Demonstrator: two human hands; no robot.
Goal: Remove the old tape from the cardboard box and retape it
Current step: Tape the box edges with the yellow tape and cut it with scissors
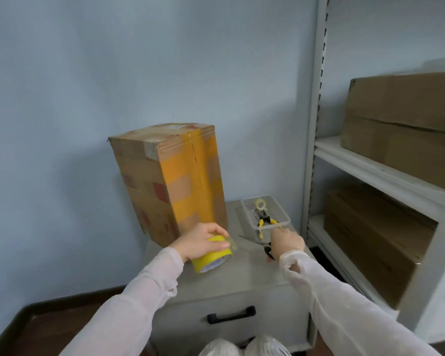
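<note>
Cardboard box [170,181] beside tray [275,209] of pliers [266,222]

Your thin, pale pinkish-white long sleeves [129,304] are slightly see-through and wrinkled, your left hand [201,242] and right hand [288,244] bare, light trousers [242,348] at your knees

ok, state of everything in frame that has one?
cardboard box: upright on cabinet, closed, yellow tape on front.
yellow tape roll: on its side, loose end lifted.
left hand: grips the roll.
right hand: holds the scissors' handle.
scissors: on cabinet top, blade spread unclear.
clear tray: holds small roll and pliers.
drawer: shut.
</note>
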